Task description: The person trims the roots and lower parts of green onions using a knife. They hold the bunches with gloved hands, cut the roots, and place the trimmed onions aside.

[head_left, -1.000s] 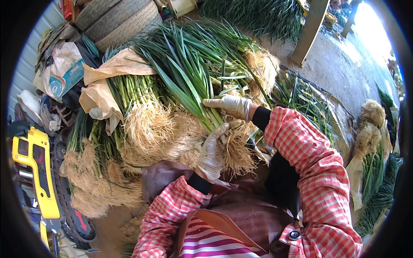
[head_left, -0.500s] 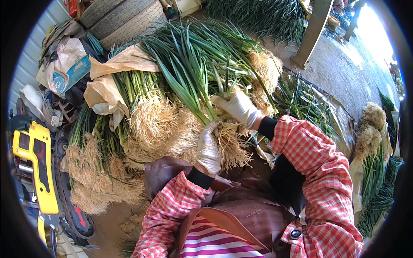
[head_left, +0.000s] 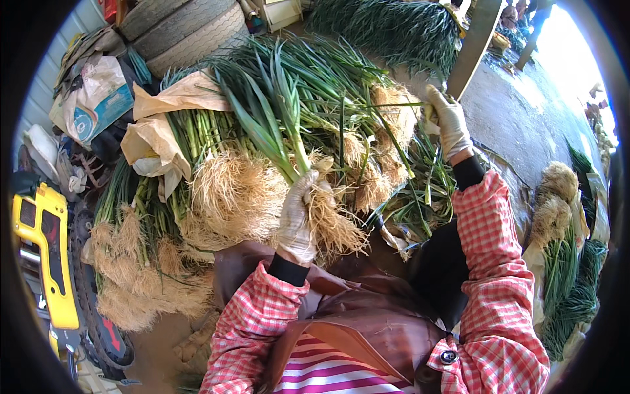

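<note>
In its white glove, my left hand [head_left: 298,223] is closed around the lower stems of a small bunch of leek-like plants [head_left: 303,157]. Their flat green leaves point up and away, and their straw-coloured roots [head_left: 335,226] hang beside my fingers. My right hand [head_left: 447,121], also gloved, is raised off to the right, apart from the bunch. Its fingers pinch a thin green leaf [head_left: 401,104] that sticks out to the left. Behind my hands lies a heap of similar plants [head_left: 348,72]. More rooted bundles [head_left: 233,184] rest to the left, partly in brown paper [head_left: 154,144].
Loose green leaves [head_left: 426,197] are piled below my right hand. A metal post [head_left: 476,49] stands at the far right. Tyres [head_left: 190,33] are stacked at the back left, near a yellow machine part [head_left: 56,256]. More bundles [head_left: 558,243] lie at the right edge.
My right hand has moved from beside the bunch up and to the right, carrying a thin leaf. My left hand keeps its hold and has shifted slightly left with the bunch.
</note>
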A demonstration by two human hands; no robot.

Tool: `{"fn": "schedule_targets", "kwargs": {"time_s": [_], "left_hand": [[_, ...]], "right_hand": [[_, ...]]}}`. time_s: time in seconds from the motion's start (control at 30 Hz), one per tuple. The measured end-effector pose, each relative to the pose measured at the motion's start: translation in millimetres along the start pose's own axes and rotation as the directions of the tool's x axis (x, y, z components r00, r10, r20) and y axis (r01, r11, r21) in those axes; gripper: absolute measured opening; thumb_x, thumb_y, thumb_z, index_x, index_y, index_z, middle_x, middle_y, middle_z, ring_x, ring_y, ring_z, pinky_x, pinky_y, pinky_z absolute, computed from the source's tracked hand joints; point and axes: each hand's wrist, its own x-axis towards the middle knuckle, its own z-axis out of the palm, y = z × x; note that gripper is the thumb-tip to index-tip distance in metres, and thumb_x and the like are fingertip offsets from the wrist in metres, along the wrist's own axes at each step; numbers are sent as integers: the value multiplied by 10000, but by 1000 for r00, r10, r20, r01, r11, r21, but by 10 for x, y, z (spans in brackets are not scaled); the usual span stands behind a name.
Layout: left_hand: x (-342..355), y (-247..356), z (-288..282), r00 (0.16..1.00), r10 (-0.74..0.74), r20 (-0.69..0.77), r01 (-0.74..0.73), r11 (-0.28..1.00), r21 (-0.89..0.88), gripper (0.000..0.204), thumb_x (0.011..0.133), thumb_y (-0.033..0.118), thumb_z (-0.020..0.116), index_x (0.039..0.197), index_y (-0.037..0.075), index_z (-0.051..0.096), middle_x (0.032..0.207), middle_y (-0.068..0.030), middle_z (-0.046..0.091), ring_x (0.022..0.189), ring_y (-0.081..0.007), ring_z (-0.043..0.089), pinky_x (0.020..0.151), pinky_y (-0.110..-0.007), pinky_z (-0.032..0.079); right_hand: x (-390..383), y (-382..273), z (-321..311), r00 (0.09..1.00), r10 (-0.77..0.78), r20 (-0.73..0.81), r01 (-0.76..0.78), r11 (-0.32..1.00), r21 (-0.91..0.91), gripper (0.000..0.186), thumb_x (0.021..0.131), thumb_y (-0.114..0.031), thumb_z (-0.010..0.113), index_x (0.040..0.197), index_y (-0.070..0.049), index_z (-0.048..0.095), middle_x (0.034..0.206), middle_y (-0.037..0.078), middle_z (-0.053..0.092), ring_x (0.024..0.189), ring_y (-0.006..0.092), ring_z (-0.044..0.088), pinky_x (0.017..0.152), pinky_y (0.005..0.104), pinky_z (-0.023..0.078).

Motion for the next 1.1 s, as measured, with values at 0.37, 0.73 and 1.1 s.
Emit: {"fn": "schedule_targets", "kwargs": {"time_s": [0.37,0.73,1.1], "left_hand": [[-47,60,92,1000,18,-3,-18,990,-143,338,900,164,589,1190,-5,550,919,-113,652,846,-240,661,724,-317,559],[69,-26,-62,994,-101,28,102,994,-42,399,909,221,573,1217,-32,554,689,8,537,574,-105,533,828,-352,517],[148,-98,-87,995,-97,-11,96,993,-70,303,910,223,576,1108,-6,593,736,-11,568,602,-126,560,558,-256,499]], "right_hand": [[548,1128,-870,957,277,-91,-71,-80,-994,517,773,-456,578,1090,-57,663,1051,184,664,980,333,643,843,401,499],[688,1452,532,977,16,211,207,125,-970,659,711,-380,679,1264,-73,497,947,198,671,887,354,651,831,430,486],[1390,1469,105,971,84,222,32,880,-474,295,860,-307,599,967,-42,672,762,68,652,640,147,605,591,304,477]]}}
